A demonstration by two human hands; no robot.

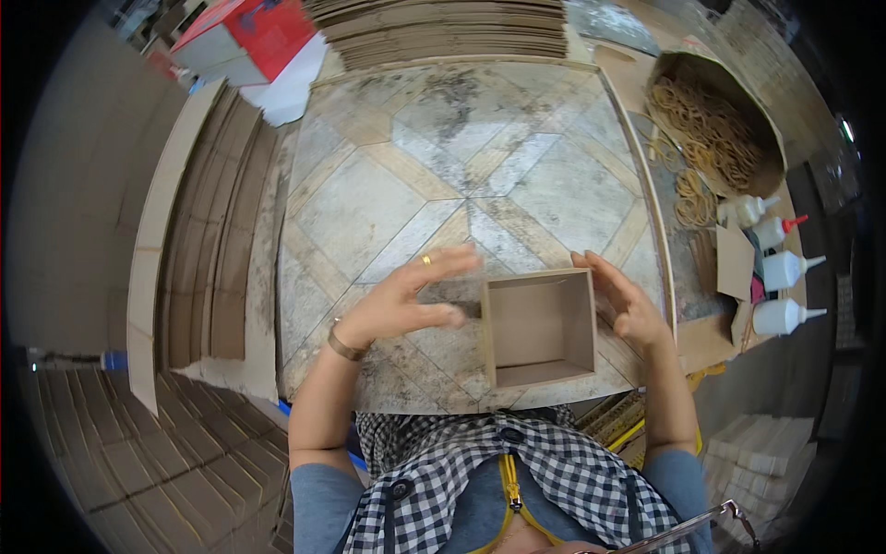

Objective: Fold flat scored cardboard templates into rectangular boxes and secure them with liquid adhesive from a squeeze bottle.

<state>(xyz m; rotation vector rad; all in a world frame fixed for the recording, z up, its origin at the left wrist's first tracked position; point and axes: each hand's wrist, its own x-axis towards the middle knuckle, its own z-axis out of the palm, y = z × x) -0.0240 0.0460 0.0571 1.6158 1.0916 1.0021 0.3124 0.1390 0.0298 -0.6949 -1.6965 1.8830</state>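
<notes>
A square, open-topped cardboard box (539,373) rests on the worktop close to its front edge, its hollow inside facing up. My left hand (397,300), with a ring and a wristband, hovers just left of the box. Its thumb and fingers are spread, slightly blurred, and nothing is between them. Along the box's right wall is my right hand (635,305), fingers loosely curved and apart. Its fingertips reach the far right corner; whether they touch the cardboard I cannot tell.
The worktop (360,208) has a stained, tile-like pattern. Stacked flat cardboard stands at the back (443,32) and left (208,231). On the right are a container of rubber bands (720,129), several white squeeze bottles (783,317) and a small open carton (735,263). A red-and-white box (245,42) sits far left.
</notes>
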